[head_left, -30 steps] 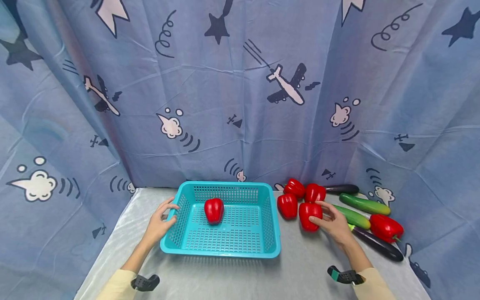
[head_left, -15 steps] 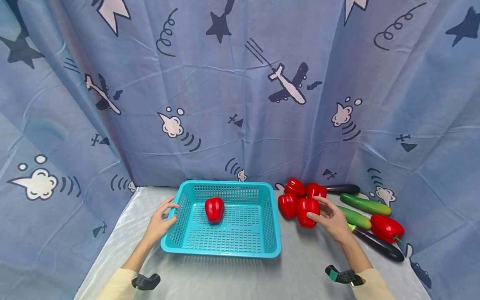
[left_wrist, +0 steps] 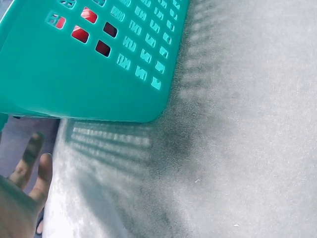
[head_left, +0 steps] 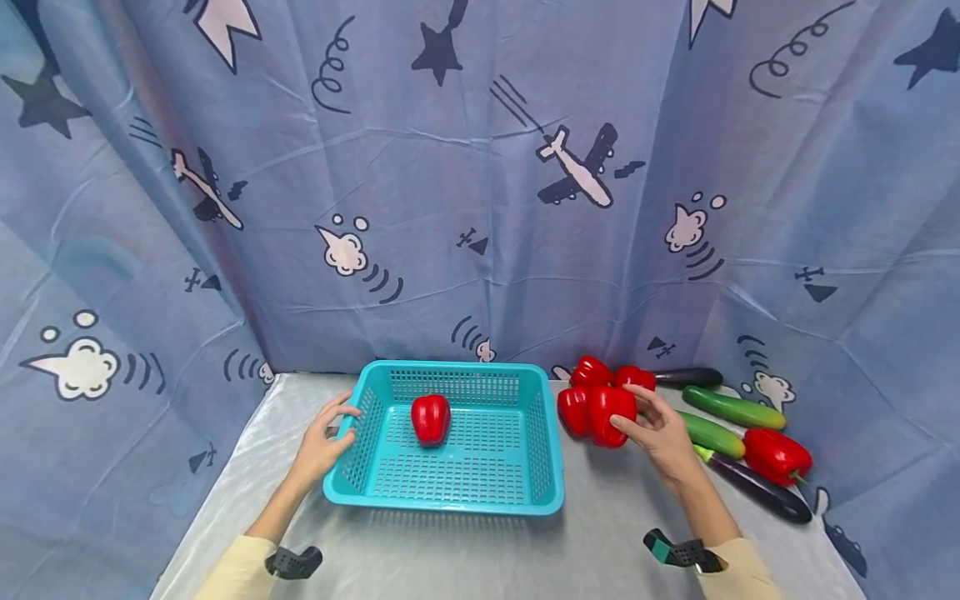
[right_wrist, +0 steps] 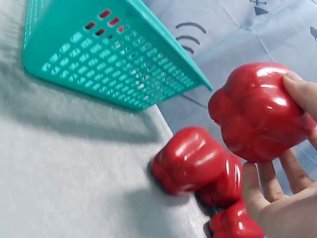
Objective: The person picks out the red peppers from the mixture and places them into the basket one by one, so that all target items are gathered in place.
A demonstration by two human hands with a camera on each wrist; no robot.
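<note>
My right hand (head_left: 663, 437) grips a red bell pepper (head_left: 610, 417) between thumb and fingers. In the right wrist view this pepper (right_wrist: 262, 111) is lifted clear of the table, its lobed end facing the camera. Behind it lie more red bell peppers (head_left: 574, 410), close together beside the basket. My left hand (head_left: 321, 442) is at the left rim of the turquoise basket (head_left: 450, 507), fingertips and thumb touching the rim. Its visible fingers (left_wrist: 43, 176) look loosely straight in the left wrist view. One red bell pepper (head_left: 431, 419) stands inside the basket.
To the right of my right hand lie cucumbers (head_left: 731, 408), eggplants (head_left: 761, 490) and another red bell pepper (head_left: 777, 456). A blue patterned curtain (head_left: 480, 183) hangs behind and beside the grey-white table (head_left: 480, 558).
My right hand has brought the gripped bell pepper up and slightly left, away from the cucumbers and toward the basket. My left hand keeps its place at the rim.
</note>
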